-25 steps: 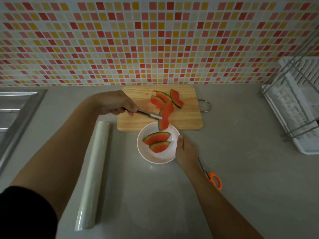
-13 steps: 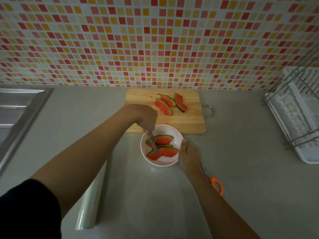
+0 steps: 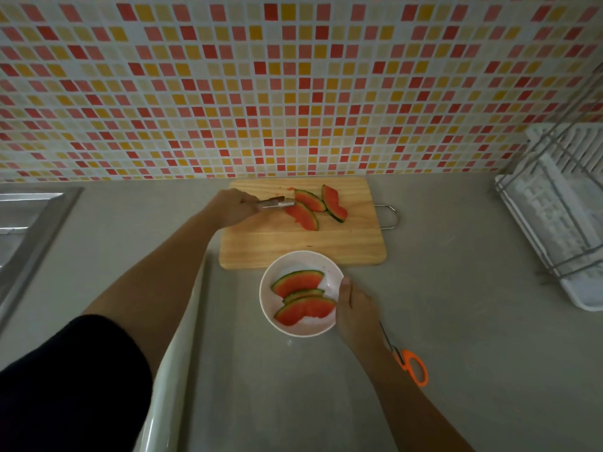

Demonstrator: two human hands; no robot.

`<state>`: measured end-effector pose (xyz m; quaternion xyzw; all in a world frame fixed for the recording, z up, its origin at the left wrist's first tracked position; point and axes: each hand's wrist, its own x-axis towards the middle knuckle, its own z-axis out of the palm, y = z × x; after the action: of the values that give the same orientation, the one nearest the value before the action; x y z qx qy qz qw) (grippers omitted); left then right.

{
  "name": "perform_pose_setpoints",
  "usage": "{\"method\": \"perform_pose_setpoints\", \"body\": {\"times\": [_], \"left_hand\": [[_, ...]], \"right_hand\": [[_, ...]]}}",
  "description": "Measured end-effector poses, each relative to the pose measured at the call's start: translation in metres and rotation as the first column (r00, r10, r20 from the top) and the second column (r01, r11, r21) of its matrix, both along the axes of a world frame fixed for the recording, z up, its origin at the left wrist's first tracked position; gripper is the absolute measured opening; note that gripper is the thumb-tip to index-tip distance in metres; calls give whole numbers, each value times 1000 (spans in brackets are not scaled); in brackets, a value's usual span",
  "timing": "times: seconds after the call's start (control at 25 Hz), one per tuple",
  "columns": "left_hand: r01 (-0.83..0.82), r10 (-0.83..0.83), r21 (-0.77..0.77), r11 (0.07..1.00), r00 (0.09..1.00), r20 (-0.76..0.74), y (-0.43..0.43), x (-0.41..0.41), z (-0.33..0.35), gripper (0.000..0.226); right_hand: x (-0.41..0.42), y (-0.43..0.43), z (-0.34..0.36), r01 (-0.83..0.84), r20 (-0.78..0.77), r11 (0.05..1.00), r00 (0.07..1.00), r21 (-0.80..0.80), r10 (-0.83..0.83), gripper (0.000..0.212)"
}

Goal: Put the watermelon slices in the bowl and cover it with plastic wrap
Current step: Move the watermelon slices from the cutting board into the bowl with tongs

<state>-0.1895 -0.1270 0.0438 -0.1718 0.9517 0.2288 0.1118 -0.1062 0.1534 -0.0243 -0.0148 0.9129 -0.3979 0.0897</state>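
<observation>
From where I stand, the left hand (image 3: 230,207), upper centre of the frame, is curled round metal tongs (image 3: 272,202). Its fingers face away, so only its back shows. The tongs' tips meet the nearest of three watermelon slices (image 3: 303,215) on the cutting board (image 3: 293,247), but the dim light blurs whether they clamp it. Three more slices (image 3: 298,282) overlap in the white bowl (image 3: 303,260) at centre frame, its far rim at the board's near edge.

The right hand (image 3: 354,309) grips the bowl's right rim, thumb on top and the other fingers hidden beneath the hand. The scissors (image 3: 412,367), lower right of centre, are partly covered by that wrist, so only an orange handle and a little blade show.

The plastic wrap roll (image 3: 173,353) lies lower left, largely behind the left forearm and cut off by the bottom edge. The dish rack (image 3: 561,216) and sink (image 3: 23,223) run off the right and left edges.
</observation>
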Motion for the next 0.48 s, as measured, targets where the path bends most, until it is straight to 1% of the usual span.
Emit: {"method": "perform_pose_setpoints", "body": {"times": [0.04,0.12,0.24,0.28,0.32,0.4,0.44,0.48], "left_hand": [[-15,15,43,999,1000,-13,-1,2,-4,33],[-20,21,85,996,1000,-8,-7,9,-8,29],[28,-36,92,995,995,88,-18,26,-3,26],[52,-58,78,996,995,82,-22,30,-1,26],[69,-70,44,997,997,37,-23,30,0,28],[54,-57,-32,998,993,-102,-21,24,1,31],[40,-46,-50,998,989,-141,-18,18,0,32],[39,-47,-61,997,989,-140,-13,10,-3,33]], "right_hand": [[0,-1,-1,29,-38,1000,999,-1,-29,44],[0,-4,1,65,-50,997,996,-49,-67,48],[1,-3,3,55,-18,997,998,-50,-56,49],[1,-3,2,51,-16,997,999,-55,-52,48],[1,-3,2,50,-18,997,999,-60,-51,47],[0,-4,1,46,-46,998,998,-42,-48,43],[0,-5,0,41,-67,999,997,-27,-43,41],[0,-4,-1,38,-75,999,996,-19,-40,40]]}}
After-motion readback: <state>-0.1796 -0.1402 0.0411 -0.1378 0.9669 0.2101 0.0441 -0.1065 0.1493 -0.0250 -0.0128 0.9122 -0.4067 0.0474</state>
